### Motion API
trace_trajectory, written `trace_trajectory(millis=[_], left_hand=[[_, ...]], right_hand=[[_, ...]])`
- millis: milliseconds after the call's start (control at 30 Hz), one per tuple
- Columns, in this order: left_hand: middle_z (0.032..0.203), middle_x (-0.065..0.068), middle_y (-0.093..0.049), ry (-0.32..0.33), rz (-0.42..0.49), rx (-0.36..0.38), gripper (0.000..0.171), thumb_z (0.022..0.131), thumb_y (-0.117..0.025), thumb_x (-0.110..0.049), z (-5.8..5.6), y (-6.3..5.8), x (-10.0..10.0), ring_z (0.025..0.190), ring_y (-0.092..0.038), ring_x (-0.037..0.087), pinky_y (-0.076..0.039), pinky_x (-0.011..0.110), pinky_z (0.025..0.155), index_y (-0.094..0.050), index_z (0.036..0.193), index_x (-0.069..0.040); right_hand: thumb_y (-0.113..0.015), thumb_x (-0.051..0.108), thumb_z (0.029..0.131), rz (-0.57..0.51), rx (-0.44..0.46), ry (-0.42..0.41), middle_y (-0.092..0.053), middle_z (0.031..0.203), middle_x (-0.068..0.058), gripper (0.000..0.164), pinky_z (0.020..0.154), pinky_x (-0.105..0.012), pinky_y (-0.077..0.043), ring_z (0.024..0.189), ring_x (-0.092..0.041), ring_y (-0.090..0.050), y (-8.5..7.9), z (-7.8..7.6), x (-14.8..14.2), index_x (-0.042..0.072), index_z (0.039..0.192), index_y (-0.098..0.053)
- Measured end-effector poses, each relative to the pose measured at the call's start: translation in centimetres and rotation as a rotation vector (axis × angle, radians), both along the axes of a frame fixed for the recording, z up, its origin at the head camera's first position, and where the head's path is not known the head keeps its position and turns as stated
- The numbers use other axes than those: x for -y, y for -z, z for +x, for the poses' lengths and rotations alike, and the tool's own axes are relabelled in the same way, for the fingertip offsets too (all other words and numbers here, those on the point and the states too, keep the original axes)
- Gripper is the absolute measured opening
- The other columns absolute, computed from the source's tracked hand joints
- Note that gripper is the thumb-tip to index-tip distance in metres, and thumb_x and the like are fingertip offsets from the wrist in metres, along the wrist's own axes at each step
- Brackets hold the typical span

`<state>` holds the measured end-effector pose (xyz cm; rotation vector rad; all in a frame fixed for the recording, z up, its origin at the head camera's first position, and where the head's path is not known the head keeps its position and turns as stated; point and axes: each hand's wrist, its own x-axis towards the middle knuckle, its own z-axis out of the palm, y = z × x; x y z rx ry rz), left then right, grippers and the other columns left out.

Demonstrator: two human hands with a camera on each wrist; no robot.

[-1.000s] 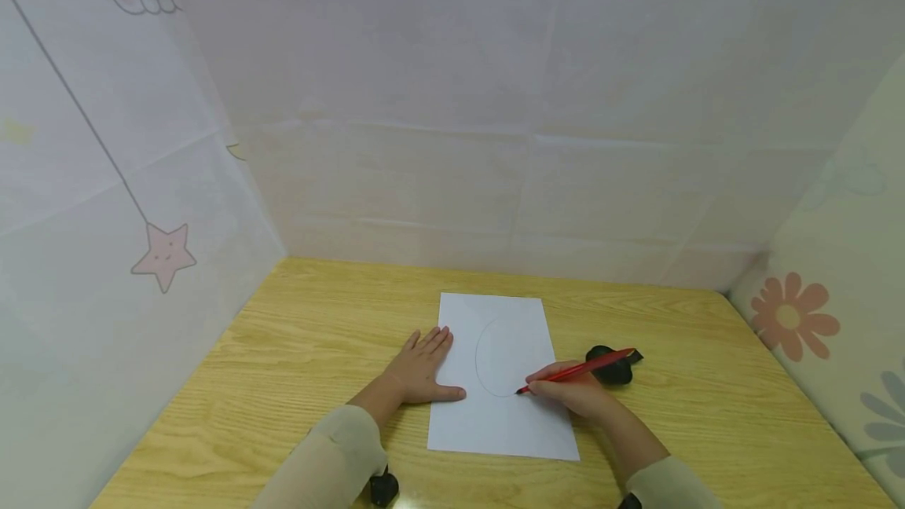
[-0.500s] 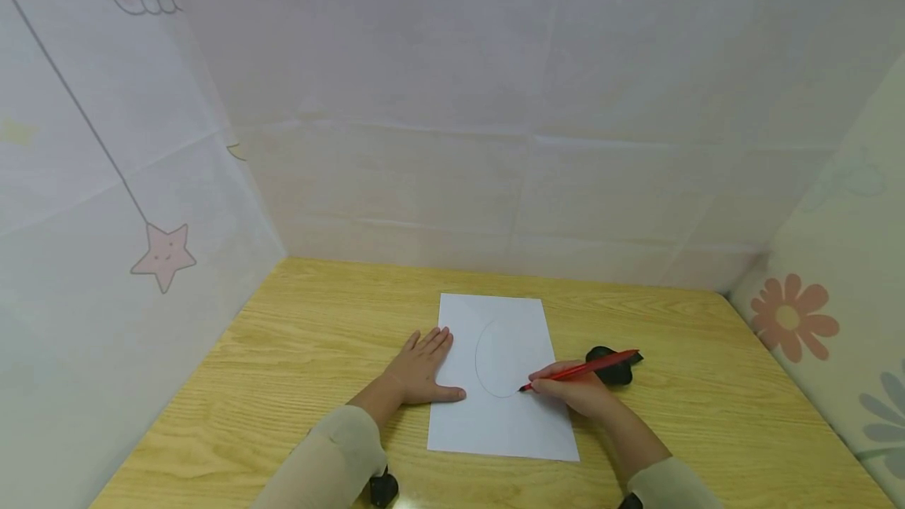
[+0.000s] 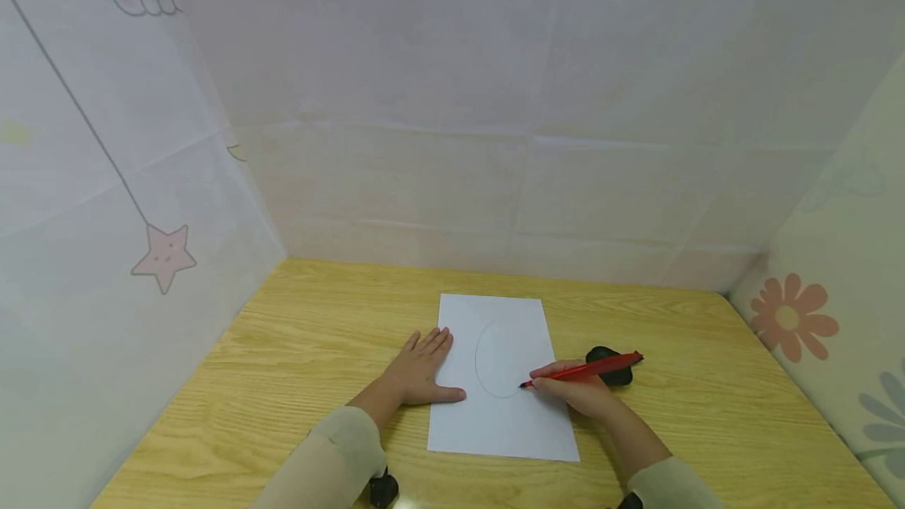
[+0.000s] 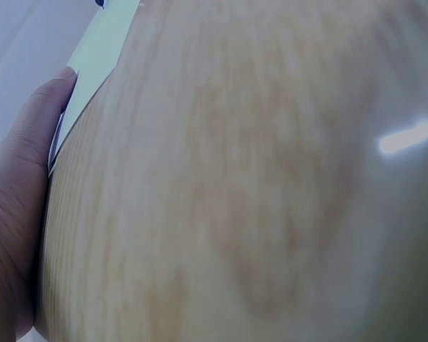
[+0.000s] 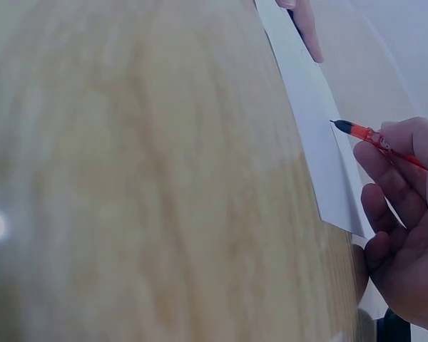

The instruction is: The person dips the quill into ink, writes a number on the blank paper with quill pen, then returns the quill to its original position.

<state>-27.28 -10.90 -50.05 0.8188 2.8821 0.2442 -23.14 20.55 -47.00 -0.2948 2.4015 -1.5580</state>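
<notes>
A white sheet of paper lies on the wooden table, bearing a thin curved line like the left and lower part of an oval. My left hand rests flat on the sheet's left edge with fingers spread and thumb on the paper; the left wrist view shows its thumb at the paper's edge. My right hand pinches a red pen with a black tip. In the head view the tip meets the lower right end of the line. The right wrist view shows thumb and forefinger around the pen.
A black object sits on the table just behind the pen, partly covered by it. Pale printed cloth stands around the back and sides. Dark wrist devices show by the sleeves.
The right hand and pen tip have shifted slightly right and upward, and the line's lower right end has grown a little. The left hand and paper stay put.
</notes>
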Motion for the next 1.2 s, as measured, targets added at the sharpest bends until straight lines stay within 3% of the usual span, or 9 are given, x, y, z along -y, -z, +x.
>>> trace_trajectory(millis=[233,500,900,1200], left_hand=[[0.167,0.003,-0.007,-0.015,-0.002,0.004,0.108,0.082,-0.047,-0.080,0.0,0.1,-0.1,0.155,-0.004,0.019,-0.001,0.048,0.125,-0.011,0.159,-0.011],[0.167,0.004,-0.007,-0.007,-0.013,0.006,0.108,0.083,-0.048,-0.079,0.0,0.0,0.0,0.155,-0.004,0.020,-0.002,0.048,0.125,-0.011,0.159,-0.011],[0.166,0.005,-0.010,-0.001,-0.018,-0.009,0.108,0.083,-0.045,-0.080,0.3,-0.5,0.0,0.155,-0.008,0.021,-0.005,0.048,0.125,-0.013,0.158,-0.010],[0.166,0.006,-0.010,0.001,-0.013,-0.006,0.107,0.083,-0.046,-0.079,0.3,-0.6,0.0,0.155,-0.008,0.022,-0.005,0.049,0.125,-0.013,0.158,-0.010]], right_hand=[[-0.073,0.027,0.087,-0.011,0.013,0.029,-0.076,0.097,0.007,0.031,0.078,-0.021,-0.043,0.090,-0.002,-0.060,0.2,-0.1,-0.1,0.002,0.106,-0.075],[-0.073,0.024,0.088,0.039,0.057,0.105,-0.075,0.105,-0.005,0.034,0.078,-0.024,-0.042,0.091,-0.006,-0.058,0.0,-0.2,0.5,-0.001,0.111,-0.072],[-0.073,0.022,0.088,0.067,0.045,0.162,-0.075,0.105,-0.007,0.031,0.070,-0.024,-0.043,0.086,-0.010,-0.056,0.0,-0.6,0.7,0.001,0.110,-0.073],[-0.074,0.022,0.088,0.065,0.053,0.182,-0.075,0.106,-0.007,0.031,0.073,-0.023,-0.044,0.089,-0.008,-0.059,-0.2,-0.6,1.0,0.000,0.110,-0.073]])
